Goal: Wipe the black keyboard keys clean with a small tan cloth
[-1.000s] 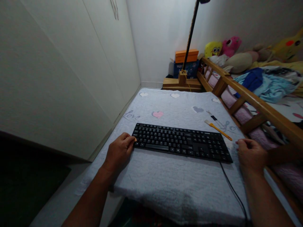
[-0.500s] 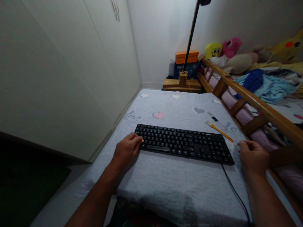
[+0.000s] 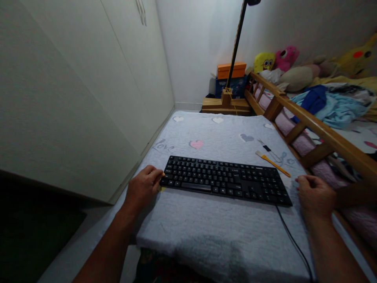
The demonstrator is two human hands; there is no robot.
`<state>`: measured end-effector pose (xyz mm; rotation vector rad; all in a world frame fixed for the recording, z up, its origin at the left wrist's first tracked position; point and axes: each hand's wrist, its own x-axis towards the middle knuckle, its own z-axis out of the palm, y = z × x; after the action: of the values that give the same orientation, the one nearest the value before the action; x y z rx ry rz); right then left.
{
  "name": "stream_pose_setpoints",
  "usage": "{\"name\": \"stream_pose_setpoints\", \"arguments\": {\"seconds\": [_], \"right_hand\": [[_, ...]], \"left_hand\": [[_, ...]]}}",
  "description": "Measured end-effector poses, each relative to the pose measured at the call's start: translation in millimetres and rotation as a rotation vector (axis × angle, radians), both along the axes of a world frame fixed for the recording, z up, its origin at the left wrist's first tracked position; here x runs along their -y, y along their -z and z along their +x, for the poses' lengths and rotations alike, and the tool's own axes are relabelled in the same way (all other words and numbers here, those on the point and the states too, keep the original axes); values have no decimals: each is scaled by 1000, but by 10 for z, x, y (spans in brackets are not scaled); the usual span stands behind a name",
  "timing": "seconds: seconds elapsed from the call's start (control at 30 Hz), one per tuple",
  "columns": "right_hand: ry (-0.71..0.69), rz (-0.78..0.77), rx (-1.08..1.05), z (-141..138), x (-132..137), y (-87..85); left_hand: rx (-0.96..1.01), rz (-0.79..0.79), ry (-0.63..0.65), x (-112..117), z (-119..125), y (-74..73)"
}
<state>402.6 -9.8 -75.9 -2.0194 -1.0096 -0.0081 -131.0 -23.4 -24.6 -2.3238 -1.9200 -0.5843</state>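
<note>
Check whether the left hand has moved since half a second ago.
Yes: judged against the pink heart printed on the cloth, the left hand has shifted left, from over the keyboard's leftmost keys to its left edge.

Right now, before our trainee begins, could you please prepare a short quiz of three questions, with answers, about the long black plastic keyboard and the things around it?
1. Multiple choice: which end of the long black plastic keyboard is the person's bare left hand nearest to? A) the number-pad end B) the end opposite the number pad
2. True or false: the slim brush with the yellow handle lies on the pale grey-blue cloth with printed hearts, apart from the keyboard.
3. Fill in: the thin black cable shows from the keyboard's ____ long edge, seen from the person (near or far).

Key: 1. B; 2. True; 3. near.
</note>
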Motion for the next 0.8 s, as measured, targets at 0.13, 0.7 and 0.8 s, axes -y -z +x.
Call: {"name": "stream_pose_setpoints", "arguments": {"seconds": [0.13,0.7,0.8], "right_hand": [[37,-6,-59,-36,8,-37],[54,-7,-114,-61,17,-65],[60,-10,-95,-67,22,-70]], "left_hand": [[118,-2,150,-26,237,5],[57,-71,28,-80,-39,-29],[125,-27,85,-117,5,-12]]}}
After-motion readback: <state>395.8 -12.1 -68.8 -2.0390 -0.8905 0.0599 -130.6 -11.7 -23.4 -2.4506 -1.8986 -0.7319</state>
